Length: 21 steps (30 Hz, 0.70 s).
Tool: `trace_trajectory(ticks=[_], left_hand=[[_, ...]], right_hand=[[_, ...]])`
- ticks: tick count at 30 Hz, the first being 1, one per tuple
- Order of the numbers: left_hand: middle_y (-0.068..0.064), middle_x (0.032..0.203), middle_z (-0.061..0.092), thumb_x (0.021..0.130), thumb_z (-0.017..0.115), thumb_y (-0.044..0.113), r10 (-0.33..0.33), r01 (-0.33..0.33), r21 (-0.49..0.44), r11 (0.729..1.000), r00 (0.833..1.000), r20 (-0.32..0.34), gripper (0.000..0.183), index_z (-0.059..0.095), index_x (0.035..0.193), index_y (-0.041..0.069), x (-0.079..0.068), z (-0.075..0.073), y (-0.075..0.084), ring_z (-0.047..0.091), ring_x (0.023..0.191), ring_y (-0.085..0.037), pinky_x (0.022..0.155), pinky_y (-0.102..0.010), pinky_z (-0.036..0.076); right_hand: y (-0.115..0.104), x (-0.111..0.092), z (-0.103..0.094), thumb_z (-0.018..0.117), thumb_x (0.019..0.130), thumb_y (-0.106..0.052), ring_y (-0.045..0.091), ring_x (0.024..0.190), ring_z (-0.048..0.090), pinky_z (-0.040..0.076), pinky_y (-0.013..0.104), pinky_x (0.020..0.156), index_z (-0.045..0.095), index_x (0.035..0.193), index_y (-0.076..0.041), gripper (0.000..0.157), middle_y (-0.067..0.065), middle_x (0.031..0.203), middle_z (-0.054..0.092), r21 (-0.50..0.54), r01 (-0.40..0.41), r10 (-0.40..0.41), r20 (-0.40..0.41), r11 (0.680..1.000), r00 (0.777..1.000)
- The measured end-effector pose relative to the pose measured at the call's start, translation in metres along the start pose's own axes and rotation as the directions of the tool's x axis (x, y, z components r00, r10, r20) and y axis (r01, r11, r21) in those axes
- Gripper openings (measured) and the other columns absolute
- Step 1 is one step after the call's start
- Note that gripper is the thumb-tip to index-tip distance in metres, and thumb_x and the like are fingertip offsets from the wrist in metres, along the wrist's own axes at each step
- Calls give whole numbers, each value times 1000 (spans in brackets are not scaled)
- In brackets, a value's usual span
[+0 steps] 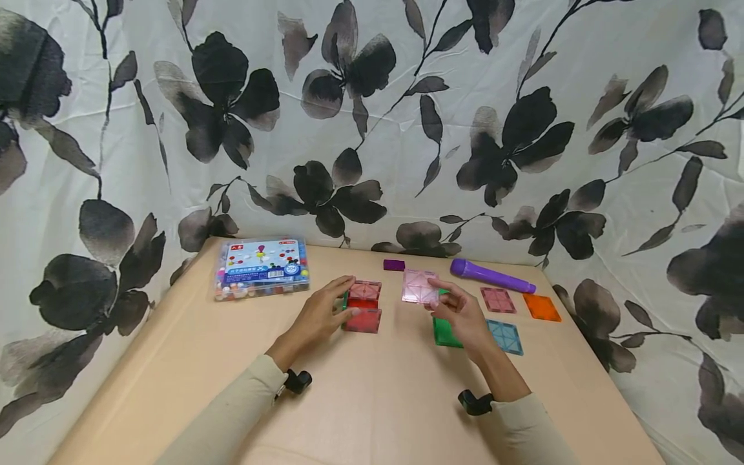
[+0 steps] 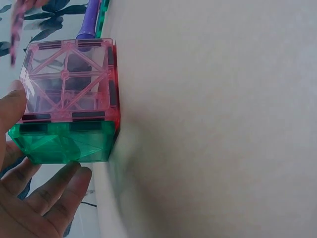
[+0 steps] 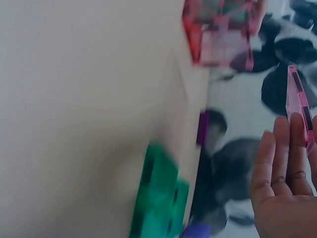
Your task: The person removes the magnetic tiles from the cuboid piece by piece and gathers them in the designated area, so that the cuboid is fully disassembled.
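Observation:
My left hand (image 1: pixel 318 316) holds the left side of a small box of see-through magnetic tiles (image 1: pixel 363 321). In the left wrist view, the thumb lies at the edge of the pink tile (image 2: pixel 67 82), and fingertips reach the green side tile (image 2: pixel 64 144); red shows on the opposite side. My right hand (image 1: pixel 462 316) pinches a loose pink magnetic tile (image 1: pixel 417 286), raised to the right of the box. Its edge faces the right wrist view, where the pink tile (image 3: pixel 298 101) stands above the fingers, partly cut off by the frame.
Near my right hand lie a green tile (image 1: pixel 445 334), a blue tile (image 1: pixel 506 337), a pink tile (image 1: pixel 498 300) and an orange tile (image 1: pixel 542 307). Behind are a purple microphone (image 1: pixel 493 276) and a purple block (image 1: pixel 394 265). A clear case (image 1: pixel 261 268) sits back left, before a floral cloth (image 1: pixel 418 129).

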<state>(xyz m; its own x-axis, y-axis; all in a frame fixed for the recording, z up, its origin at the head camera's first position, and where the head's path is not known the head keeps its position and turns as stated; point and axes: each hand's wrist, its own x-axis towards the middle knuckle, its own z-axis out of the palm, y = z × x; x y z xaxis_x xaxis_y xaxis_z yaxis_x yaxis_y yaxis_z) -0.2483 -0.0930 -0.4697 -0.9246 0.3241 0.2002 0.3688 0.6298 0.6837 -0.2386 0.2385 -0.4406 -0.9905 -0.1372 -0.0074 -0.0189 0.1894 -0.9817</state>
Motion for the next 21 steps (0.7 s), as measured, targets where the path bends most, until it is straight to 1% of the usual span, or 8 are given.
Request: trace_trajectory(ticks=[3,6,9,12,16,18,21], left_hand=[[-8,170,42,100,77,28,-5,5,7,1000,1000,2,73,44,163,10,0,0,-2,41,157,-34,128,-53,36],[-8,170,42,100,77,27,-6,6,8,1000,1000,2,73,44,163,10,0,0,-2,41,157,-34,128,-53,36],[-10,170,43,99,77,26,-1,1,7,1000,1000,1,73,44,162,9,0,0,-2,42,157,-35,128,-54,36],[-9,170,43,99,77,26,1,-1,6,1000,1000,0,73,44,162,10,0,0,-2,42,157,-35,127,-54,36],[-10,170,43,99,77,26,3,-3,10,1000,1000,-1,73,44,162,10,1,1,-3,42,156,-35,127,-55,37],[-10,170,43,99,77,28,1,-1,12,1000,1000,1,73,44,162,10,1,1,-3,42,156,-35,127,-54,37],[-12,169,43,100,77,28,11,-11,15,1000,1000,5,73,44,162,9,1,1,-3,42,156,-36,127,-55,37]], right_hand=[[8,-7,-23,61,107,-5,22,106,78,63,26,95,57,153,-13,47,11,106,67,-28,7,-7,-6,1000,1000],[13,-16,-46,60,107,-5,22,101,78,63,25,93,54,154,-9,48,14,107,66,-62,1,-2,-23,998,1000],[18,-26,-69,60,108,-5,20,98,78,64,24,90,52,156,-8,49,15,108,67,-113,-12,7,-49,994,999],[25,-34,-91,59,108,-5,23,100,78,64,25,89,50,157,-5,49,11,106,67,-149,-22,12,-68,989,998],[36,-43,-122,58,108,-3,18,98,77,64,25,89,48,158,-4,51,4,100,65,-177,-51,35,-93,983,995],[41,-47,-137,59,108,-5,15,95,77,64,23,88,45,160,-4,53,3,99,65,-188,-69,49,-109,980,993],[50,-54,-159,59,108,-6,15,92,78,64,21,85,45,159,-2,53,3,97,67,-210,-84,54,-142,974,988]])
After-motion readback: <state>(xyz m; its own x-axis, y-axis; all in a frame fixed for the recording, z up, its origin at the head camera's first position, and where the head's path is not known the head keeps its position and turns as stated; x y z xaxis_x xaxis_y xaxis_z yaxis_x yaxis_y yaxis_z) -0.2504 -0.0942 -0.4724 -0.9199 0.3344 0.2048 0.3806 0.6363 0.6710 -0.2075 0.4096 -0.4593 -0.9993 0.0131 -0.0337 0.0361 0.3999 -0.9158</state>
